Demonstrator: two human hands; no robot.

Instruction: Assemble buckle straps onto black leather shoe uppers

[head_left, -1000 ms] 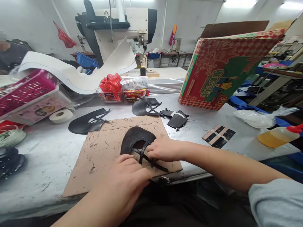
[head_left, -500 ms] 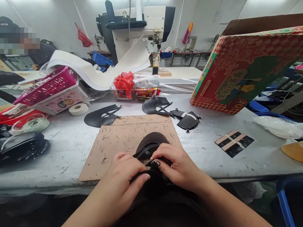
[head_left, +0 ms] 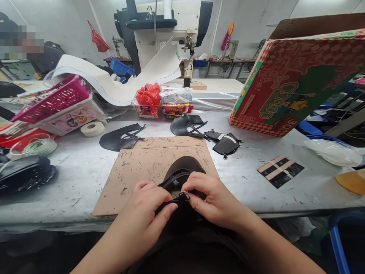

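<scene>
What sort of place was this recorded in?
Most likely a shoe or leather-goods workshop: a large sewing machine stands beyond the worktable, black pieces with straps lie on the tabletop, and a metal buckle shows at the person's right hand.

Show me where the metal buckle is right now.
In the head view, the metal buckle is below centre, between the left hand and the right hand, right at the latter's fingertips.

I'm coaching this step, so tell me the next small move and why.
Probably ease the black strap through the buckle: the left hand pinches the strap, the right hand holds the buckle, though any threading is hard to see.
</scene>
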